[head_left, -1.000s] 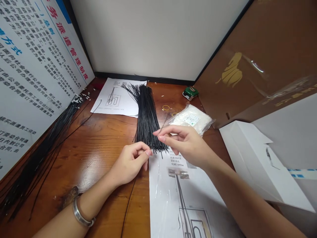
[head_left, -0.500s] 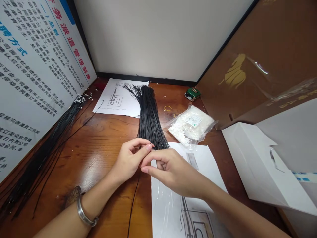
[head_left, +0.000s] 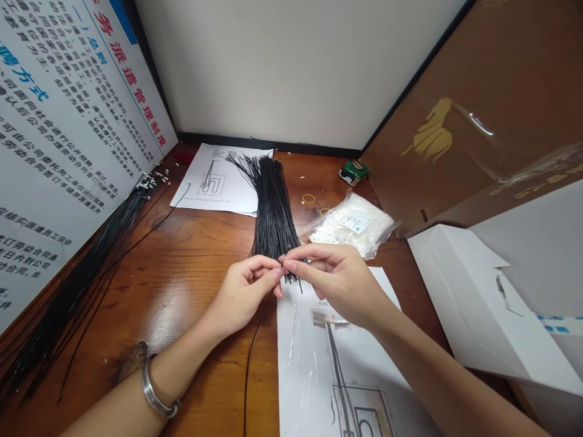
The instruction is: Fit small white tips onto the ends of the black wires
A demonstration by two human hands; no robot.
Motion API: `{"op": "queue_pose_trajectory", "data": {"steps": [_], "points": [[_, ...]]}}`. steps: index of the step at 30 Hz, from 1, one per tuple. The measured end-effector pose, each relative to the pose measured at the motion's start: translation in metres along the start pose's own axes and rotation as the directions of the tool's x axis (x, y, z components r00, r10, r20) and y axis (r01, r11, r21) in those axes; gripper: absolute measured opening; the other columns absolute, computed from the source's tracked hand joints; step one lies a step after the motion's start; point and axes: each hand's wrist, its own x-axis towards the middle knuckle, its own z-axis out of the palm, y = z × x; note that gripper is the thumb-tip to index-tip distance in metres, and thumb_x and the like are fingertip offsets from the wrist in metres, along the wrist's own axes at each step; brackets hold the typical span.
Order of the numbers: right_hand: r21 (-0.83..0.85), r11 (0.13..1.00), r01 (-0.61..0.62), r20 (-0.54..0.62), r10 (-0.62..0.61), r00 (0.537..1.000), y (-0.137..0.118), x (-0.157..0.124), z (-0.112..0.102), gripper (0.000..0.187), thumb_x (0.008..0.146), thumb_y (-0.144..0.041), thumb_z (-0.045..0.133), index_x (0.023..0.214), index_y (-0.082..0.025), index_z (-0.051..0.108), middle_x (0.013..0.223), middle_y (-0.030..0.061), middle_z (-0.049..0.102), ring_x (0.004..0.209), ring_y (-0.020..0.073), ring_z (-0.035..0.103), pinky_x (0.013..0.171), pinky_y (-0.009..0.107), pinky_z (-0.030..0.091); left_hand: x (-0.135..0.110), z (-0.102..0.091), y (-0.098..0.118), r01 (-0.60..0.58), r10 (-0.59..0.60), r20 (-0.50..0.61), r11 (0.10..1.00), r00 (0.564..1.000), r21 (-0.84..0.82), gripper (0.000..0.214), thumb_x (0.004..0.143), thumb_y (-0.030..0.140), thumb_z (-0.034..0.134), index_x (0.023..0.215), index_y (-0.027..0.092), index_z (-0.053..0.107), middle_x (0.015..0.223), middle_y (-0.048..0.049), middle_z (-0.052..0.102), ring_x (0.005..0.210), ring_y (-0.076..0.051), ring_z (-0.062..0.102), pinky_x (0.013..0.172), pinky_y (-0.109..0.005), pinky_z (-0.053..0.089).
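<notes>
My left hand (head_left: 243, 291) is closed in a pinch on a thin black wire (head_left: 248, 370), which trails down from it toward the bottom edge. My right hand (head_left: 339, 279) pinches at the same spot, its fingertips meeting those of the left over a tiny dark bit of the wire's end. Whether a small part sits on that end is too small to tell. Just beyond the fingers lies a thick bundle of black wires (head_left: 273, 212), its near ends partly hidden behind my hands. Under my right hand is a printed drawing sheet (head_left: 305, 376).
A second bundle of black wires (head_left: 86, 261), tipped with white connectors (head_left: 148, 185), lies at left. A clear bag of white parts (head_left: 355, 221), a green tape measure (head_left: 354, 172) and yellow rubber bands (head_left: 308, 199) are at right. Another drawing sheet (head_left: 182, 197) lies behind; a white box (head_left: 487, 303) stands right.
My right hand has moved up and slightly right, and its fingertips now meet the left hand's at the wire end. The left hand has hardly moved; the trailing wire has shifted slightly right.
</notes>
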Motion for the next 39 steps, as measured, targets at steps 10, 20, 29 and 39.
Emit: {"op": "queue_pose_trajectory", "data": {"steps": [10, 20, 29, 39], "points": [[-0.083, 0.996, -0.013, -0.439, -0.025, 0.898, -0.01, 0.007, -0.016, 0.02, 0.071, -0.037, 0.071, 0.077, -0.018, 0.073, 0.044, -0.0038, 0.045, 0.04, 0.0082, 0.028, 0.039, 0.024, 0.024, -0.005, -0.004, 0.0, 0.038, -0.049, 0.192, 0.997, 0.98, 0.06, 0.026, 0.085, 0.037, 0.057, 0.086, 0.013, 0.064, 0.05, 0.002, 0.058, 0.048, -0.01, 0.052, 0.053, -0.023, 0.039], [-0.06, 0.998, 0.03, -0.198, -0.041, 0.979, -0.001, 0.003, -0.006, 0.017, 0.073, -0.037, 0.071, 0.076, -0.021, 0.075, 0.053, 0.0011, 0.056, 0.043, 0.0095, 0.035, 0.038, 0.025, 0.023, -0.005, -0.009, -0.001, 0.0, -0.014, 0.228, 0.998, 0.973, 0.062, 0.031, 0.087, 0.041, 0.052, 0.08, 0.014, 0.063, 0.048, 0.0024, 0.055, 0.04, -0.007, 0.043, 0.042, -0.02, 0.03], [0.014, 0.999, -0.045, 0.066, 0.044, 0.997, -0.004, -0.005, 0.002, 0.021, 0.077, -0.039, 0.066, 0.077, -0.02, 0.073, 0.043, -0.004, 0.046, 0.035, 0.006, 0.024, 0.032, 0.021, 0.015, -0.005, -0.008, -0.001, 0.005, -0.013, 0.195, 0.999, 0.981, 0.041, 0.028, 0.086, 0.041, 0.055, 0.073, 0.016, 0.058, 0.043, 0.0059, 0.049, 0.037, -0.006, 0.038, 0.042, -0.02, 0.027], [0.006, 1.0, -0.02, 0.113, 0.019, 0.993, -0.007, -0.003, -0.005, 0.023, 0.079, -0.04, 0.065, 0.083, -0.018, 0.071, 0.051, -0.0019, 0.055, 0.036, 0.0047, 0.023, 0.033, 0.022, 0.016, -0.004, -0.004, 0.001, -0.012, 0.008, 0.126, 0.999, 0.992, 0.034, 0.028, 0.085, 0.041, 0.056, 0.077, 0.015, 0.06, 0.061, 0.0002, 0.064, 0.037, -0.004, 0.033, 0.037, -0.02, 0.021]]}}
